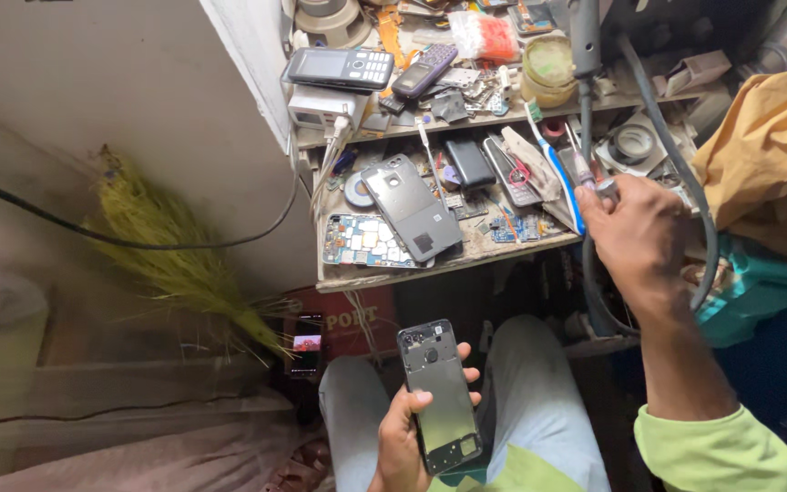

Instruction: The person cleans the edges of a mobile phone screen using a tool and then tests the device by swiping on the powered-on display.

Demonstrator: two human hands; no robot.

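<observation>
My left hand (403, 433) holds a black phone frame (440, 394) over my lap, its inner side up and the camera cut-outs at the top. My right hand (638, 239) is raised at the right end of the workbench (393, 273), its fingers closed on the metal end of a syringe-like tube (585, 169) that sticks up from them. On the bench's lower shelf lies a grey phone back cover (412, 210) on top of a blue circuit board (362, 241).
The upper shelf carries two keypad phones (341, 66) (424, 70), metal parts and a round jar (548, 68). A thick grey cable (676, 155) arcs beside my right hand. A straw broom (175, 255) leans on the left. A lit phone (306, 346) lies on the floor.
</observation>
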